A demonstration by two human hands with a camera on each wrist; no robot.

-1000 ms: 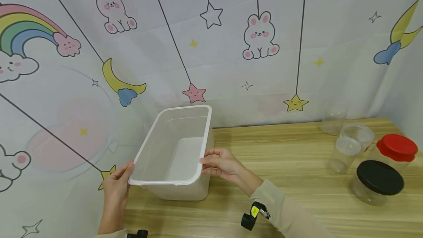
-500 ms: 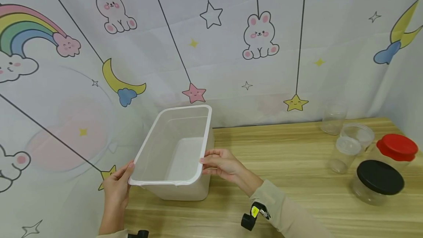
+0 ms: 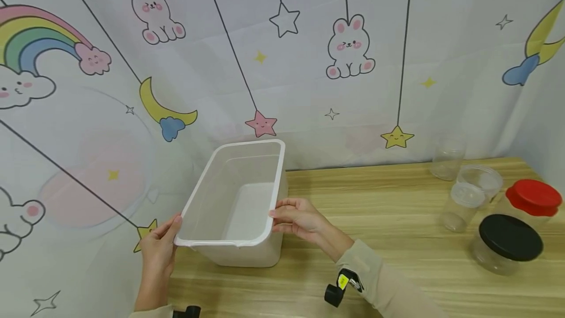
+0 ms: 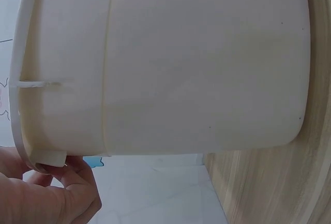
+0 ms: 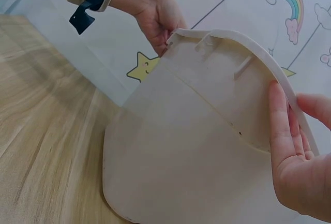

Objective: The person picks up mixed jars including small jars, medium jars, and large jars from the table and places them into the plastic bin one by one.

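Note:
A deep white plastic bin [image 3: 251,210] with a rolled rim stands on the wooden table at the left, its inside bare. My left hand [image 3: 157,251] pinches the near left corner of the rim, thumb on top; the left wrist view shows the fingers [image 4: 77,182] tucked under the lip. On the opposite side, my right hand [image 3: 302,221] grips the right rim near the front corner. Its thumb lies over the edge and the fingers [image 5: 279,115] press the outer wall below, as the right wrist view shows.
Clear jars stand at the table's right, one with a black lid [image 3: 510,237], another with a red lid [image 3: 534,197]. Beside them are a small lidded cup [image 3: 463,205] and other clear containers. A patterned curtain [image 3: 309,92] hangs behind the wooden table [image 3: 375,210].
The whole head view has shifted very slightly. Both hands keep the same hold on the bin's rim, and the bin stays in place.

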